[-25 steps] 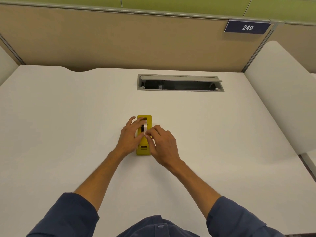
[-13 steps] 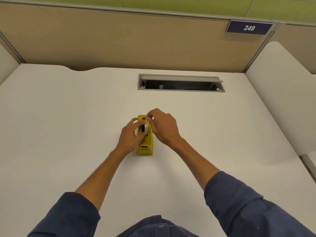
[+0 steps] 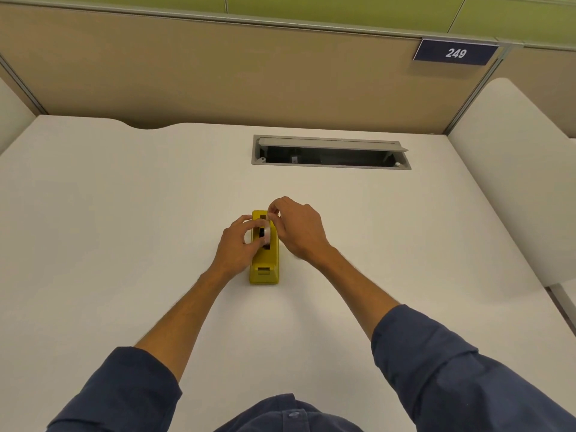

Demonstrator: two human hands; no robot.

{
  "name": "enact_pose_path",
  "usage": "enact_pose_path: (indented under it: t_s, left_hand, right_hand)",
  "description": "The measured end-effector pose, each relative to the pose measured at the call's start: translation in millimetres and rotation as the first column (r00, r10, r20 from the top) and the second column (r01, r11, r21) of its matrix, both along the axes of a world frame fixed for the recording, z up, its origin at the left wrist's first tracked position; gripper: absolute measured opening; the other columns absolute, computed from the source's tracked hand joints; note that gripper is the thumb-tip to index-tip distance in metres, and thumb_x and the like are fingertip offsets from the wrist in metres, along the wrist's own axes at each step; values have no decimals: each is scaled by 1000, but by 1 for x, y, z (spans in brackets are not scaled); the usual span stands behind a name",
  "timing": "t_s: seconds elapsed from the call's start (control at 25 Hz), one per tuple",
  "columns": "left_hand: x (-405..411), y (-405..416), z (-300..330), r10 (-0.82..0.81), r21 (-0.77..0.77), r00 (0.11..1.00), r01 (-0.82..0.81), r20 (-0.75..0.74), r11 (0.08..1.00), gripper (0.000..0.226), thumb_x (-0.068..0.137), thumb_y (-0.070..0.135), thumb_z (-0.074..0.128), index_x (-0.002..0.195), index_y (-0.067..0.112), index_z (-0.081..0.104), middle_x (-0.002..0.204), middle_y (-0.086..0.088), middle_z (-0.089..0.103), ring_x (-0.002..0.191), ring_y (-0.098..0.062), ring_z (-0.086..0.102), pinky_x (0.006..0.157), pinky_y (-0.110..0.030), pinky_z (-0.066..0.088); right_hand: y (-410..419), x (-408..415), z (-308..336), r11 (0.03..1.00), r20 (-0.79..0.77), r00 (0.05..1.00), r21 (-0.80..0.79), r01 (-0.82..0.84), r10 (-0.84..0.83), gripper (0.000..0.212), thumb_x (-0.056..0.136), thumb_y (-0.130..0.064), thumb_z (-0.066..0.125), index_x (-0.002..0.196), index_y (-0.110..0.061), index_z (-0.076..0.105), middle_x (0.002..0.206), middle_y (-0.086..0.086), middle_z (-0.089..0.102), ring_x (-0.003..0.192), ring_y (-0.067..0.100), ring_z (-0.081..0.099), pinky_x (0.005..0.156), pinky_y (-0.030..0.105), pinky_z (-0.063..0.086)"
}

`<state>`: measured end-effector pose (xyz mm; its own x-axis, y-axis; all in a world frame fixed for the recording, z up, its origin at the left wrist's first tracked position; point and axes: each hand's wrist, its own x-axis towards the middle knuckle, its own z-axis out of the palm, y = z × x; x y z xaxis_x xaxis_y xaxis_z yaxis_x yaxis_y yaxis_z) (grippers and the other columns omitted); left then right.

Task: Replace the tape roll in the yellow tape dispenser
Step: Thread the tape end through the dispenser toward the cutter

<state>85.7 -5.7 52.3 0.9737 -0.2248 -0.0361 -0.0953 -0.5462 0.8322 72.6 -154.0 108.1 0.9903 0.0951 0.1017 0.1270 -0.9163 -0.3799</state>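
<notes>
A yellow tape dispenser (image 3: 264,269) lies lengthwise on the white desk (image 3: 124,213) in front of me. A clear tape roll (image 3: 266,234) sits upright in its slot. My left hand (image 3: 238,247) curls round the dispenser's left side, with fingers and thumb on the roll. At the dispenser's far end, my right hand (image 3: 296,227) pinches the loose tape end between fingertips. Most of the roll is hidden by my fingers.
A grey cable hatch (image 3: 330,151) stands open in the desk behind the dispenser. A beige partition (image 3: 218,73) with a sign reading 249 (image 3: 455,53) closes the back. A white curved panel (image 3: 514,169) rises at the right.
My right hand moved from the near side of the roll to the dispenser's far end, drawing the tape end along. My left hand stayed on the roll.
</notes>
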Motion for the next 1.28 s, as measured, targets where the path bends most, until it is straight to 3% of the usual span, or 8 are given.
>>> enact_pose_path:
  t_s: [0.08,0.36,0.52,0.68,1.0,1.12,1.28]
  left_hand:
    - [0,1,-2,-2,-10,1000,2,-3,1000,33,84,30,68,116,25,63,132,-3,56,119,-24,52,98,-37,45]
    - [1,-1,3,9,-51,1000,-10,-21,999,48,77,19,75,121,24,57,126,2,60,119,-15,50,98,-28,37]
    - [5,-2,7,-15,15,1000,15,-13,1000,39,76,15,75,113,17,64,127,-4,58,121,-21,46,95,-26,34]
    - [8,1,8,-55,-11,998,55,-11,998,29,74,14,76,102,19,67,124,-1,59,118,-20,49,99,-34,40]
    - [4,2,10,-19,-58,998,16,-52,998,24,84,22,67,108,23,68,136,-3,53,124,-22,46,91,-29,32]
    - [4,1,10,-19,-47,999,17,-41,999,29,83,22,68,112,22,66,132,-1,55,117,-18,48,90,-27,33]
    - [4,4,7,-39,-85,999,37,-21,996,39,79,19,72,116,26,62,122,5,62,114,-11,53,99,-29,40]
  right_hand:
    - [0,0,0,1000,-10,1000,-11,-2,2,24,102,-28,43,111,-16,60,115,1,65,90,20,62,81,32,45]
    - [1,3,-2,1000,-23,1000,-29,-9,8,23,101,-26,42,111,-16,61,114,1,65,89,22,62,82,34,42]
    - [1,1,-3,1000,-35,999,-13,-5,5,22,101,-25,43,110,-15,61,113,2,66,88,22,62,80,33,42]
    - [0,-1,-3,1000,-33,999,-13,-9,9,22,100,-26,45,109,-14,61,112,2,66,87,22,62,79,33,43]
    - [1,-3,-5,1000,-33,999,-24,-19,18,23,100,-27,45,111,-14,61,113,3,66,87,23,63,80,35,48]
    - [2,-3,-6,999,-34,999,-36,-27,26,23,100,-27,46,111,-14,61,113,4,66,88,23,63,79,34,46]
    - [2,-2,-11,1000,-34,999,-29,-8,7,23,101,-27,44,110,-14,61,112,3,66,88,23,63,80,36,47]
